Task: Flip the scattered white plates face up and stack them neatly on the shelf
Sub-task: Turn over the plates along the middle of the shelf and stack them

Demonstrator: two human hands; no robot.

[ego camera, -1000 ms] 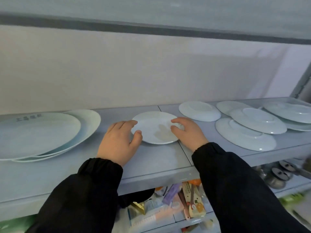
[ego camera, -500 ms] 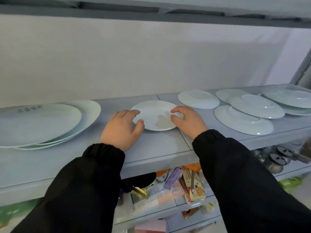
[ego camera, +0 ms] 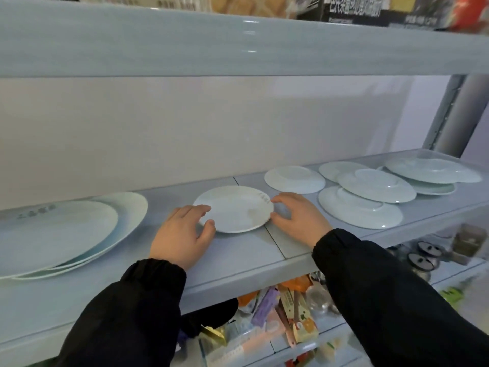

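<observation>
A small white plate point(ego camera: 234, 209) lies face up on the grey shelf point(ego camera: 238, 258), at its middle. My left hand point(ego camera: 182, 234) holds its left rim between index finger and thumb. My right hand point(ego camera: 300, 221) sits at the right rim with fingers spread, only the fingertips at the edge. To the left lies a stack of large face-up plates point(ego camera: 60, 234). To the right lie several face-down plates: one small plate point(ego camera: 295, 178) at the back, one near the shelf's front edge point(ego camera: 360, 207) and others overlapping point(ego camera: 375, 185).
An upper shelf board point(ego camera: 238, 41) hangs close overhead with boxes on it. The lower shelf holds packets point(ego camera: 277, 313) and small jars point(ego camera: 420, 260). A metal upright point(ego camera: 449, 115) stands at the right end. A white back wall closes off the shelf behind the plates.
My right hand has slid off the small plate's top to its right edge and spread its fingers. The left hand stays at the left rim. The camera has tilted up.
</observation>
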